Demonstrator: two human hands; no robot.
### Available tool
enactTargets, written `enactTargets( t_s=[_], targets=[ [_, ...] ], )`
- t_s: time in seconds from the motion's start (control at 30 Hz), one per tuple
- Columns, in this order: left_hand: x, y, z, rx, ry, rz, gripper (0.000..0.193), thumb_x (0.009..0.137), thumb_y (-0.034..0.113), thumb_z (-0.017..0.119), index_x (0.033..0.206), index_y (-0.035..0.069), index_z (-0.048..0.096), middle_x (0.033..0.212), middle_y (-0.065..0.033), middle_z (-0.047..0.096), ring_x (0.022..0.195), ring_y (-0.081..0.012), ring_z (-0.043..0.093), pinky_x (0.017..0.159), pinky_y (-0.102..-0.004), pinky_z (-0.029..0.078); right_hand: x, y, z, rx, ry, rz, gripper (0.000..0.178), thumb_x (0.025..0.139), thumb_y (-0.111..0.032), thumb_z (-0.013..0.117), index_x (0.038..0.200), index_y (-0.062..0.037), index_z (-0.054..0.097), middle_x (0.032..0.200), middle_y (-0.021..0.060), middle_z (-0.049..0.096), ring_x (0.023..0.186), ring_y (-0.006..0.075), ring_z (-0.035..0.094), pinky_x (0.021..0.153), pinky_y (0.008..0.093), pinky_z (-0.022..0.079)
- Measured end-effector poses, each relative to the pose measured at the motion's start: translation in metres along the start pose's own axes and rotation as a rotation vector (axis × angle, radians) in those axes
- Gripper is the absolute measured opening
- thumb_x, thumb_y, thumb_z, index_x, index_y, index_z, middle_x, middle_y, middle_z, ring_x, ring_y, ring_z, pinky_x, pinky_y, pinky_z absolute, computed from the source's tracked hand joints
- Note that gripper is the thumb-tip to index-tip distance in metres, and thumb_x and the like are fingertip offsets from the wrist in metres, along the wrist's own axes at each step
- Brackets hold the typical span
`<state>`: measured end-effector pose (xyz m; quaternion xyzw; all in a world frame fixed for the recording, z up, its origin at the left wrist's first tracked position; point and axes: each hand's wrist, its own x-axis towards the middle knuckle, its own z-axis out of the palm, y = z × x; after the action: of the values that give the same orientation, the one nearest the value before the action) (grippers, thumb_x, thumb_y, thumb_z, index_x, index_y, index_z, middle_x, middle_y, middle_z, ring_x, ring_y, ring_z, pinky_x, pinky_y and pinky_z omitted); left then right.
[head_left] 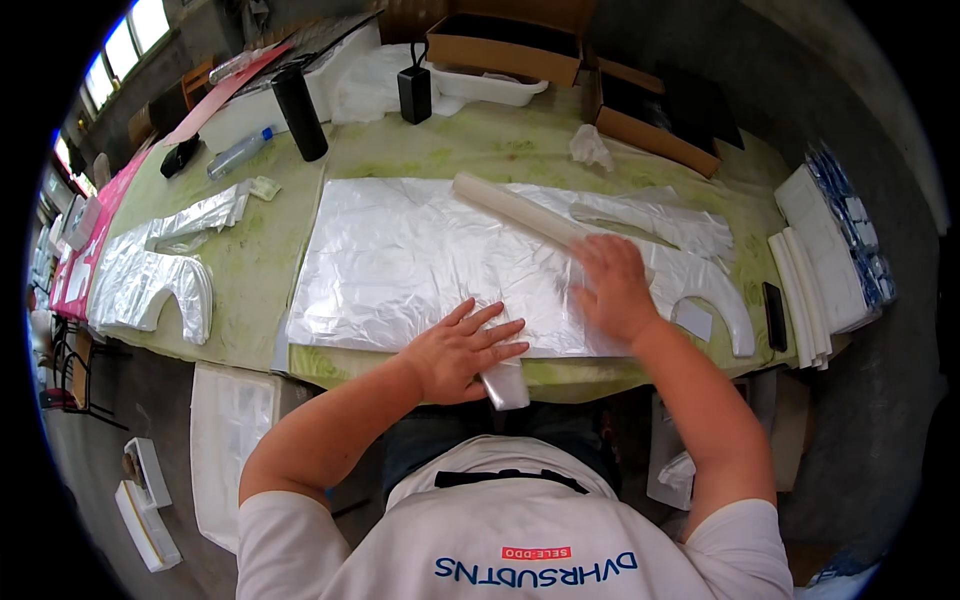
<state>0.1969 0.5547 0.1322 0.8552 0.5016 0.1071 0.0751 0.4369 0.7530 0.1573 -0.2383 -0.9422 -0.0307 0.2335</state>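
Observation:
A wide stack of silvery-white thin plastic vest bags (390,240) lies flat in front of me, with its curved handle parts toward the right. My left hand (460,350) rests open on the stack's near edge, fingers spread. Beneath its palm a folded plastic end (506,385) sticks out over the table's edge. A long, pale, semi-clear folded plastic strip (515,212) slants across the top of the stack. At its lower right end my right hand (615,285), slightly blurred, curls its fingers around it.
More plastic bags (150,265) lie at left on the green-covered table (420,150). Behind stand a black cylinder (298,115), a clear bottle (240,153), a black box with a strap (414,92) and cardboard boxes (655,120). At right are a phone (774,316) and white rolls (800,295).

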Motion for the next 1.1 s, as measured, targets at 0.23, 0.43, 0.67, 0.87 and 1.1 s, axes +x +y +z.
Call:
enactTargets(
  t_s=[0.23,0.43,0.67,0.87,1.1],
  targets=[
    [-0.006,-0.008,0.004,-0.466,0.233,-0.068,0.051,0.094,0.030,0.058,0.143,0.015,0.057,0.163,-0.0162,0.033,0.143,-0.0374,0.042,0.122,-0.0522,0.025,-0.041,-0.075,0.011,0.470,-0.047,-0.115,0.062,0.072,-0.013,0.077,0.132,-0.0147,0.061,0.136,0.0113,0.055,0.130,0.0381,0.048,0.110,0.0521,0.040],
    [-0.008,-0.001,0.017,-0.587,0.536,-0.221,0.069,0.090,0.014,0.067,0.153,0.004,0.040,0.137,-0.0168,0.057,0.125,-0.0337,0.057,0.114,-0.0448,0.036,0.002,-0.090,0.030,0.776,-0.229,0.207,0.022,0.085,-0.012,0.070,0.105,-0.0055,0.067,0.089,0.0109,0.072,0.091,0.0293,0.068,0.085,0.0415,0.051],
    [0.001,-0.004,0.027,-0.313,0.699,-0.643,0.083,0.087,0.017,0.075,0.155,-0.002,0.031,0.078,0.0013,0.063,0.101,-0.0221,0.061,0.106,-0.0446,0.038,0.042,-0.087,0.046,0.740,-0.479,0.684,0.033,0.094,-0.034,0.062,0.104,-0.0031,0.069,0.094,0.0158,0.073,0.088,0.0336,0.070,0.080,0.0428,0.053],
    [0.004,-0.010,0.011,0.034,0.699,-0.360,0.073,0.080,0.018,0.079,0.145,0.007,0.047,0.115,-0.0095,0.062,0.117,-0.0307,0.054,0.107,-0.0510,0.037,0.057,-0.097,0.040,0.522,-0.555,0.560,0.033,0.094,-0.033,0.058,0.106,-0.0047,0.070,0.101,0.0168,0.073,0.096,0.0372,0.069,0.084,0.0448,0.054],
    [0.021,-0.008,0.016,0.057,0.225,-0.545,0.090,0.089,0.059,0.063,0.155,0.004,0.037,0.164,-0.0205,0.028,0.154,-0.0386,0.020,0.125,-0.0557,0.012,0.058,-0.103,0.040,0.483,-0.557,0.587,0.036,0.093,-0.034,0.059,0.115,-0.0057,0.064,0.105,0.0158,0.074,0.101,0.0356,0.070,0.087,0.0443,0.055]
  ],
)
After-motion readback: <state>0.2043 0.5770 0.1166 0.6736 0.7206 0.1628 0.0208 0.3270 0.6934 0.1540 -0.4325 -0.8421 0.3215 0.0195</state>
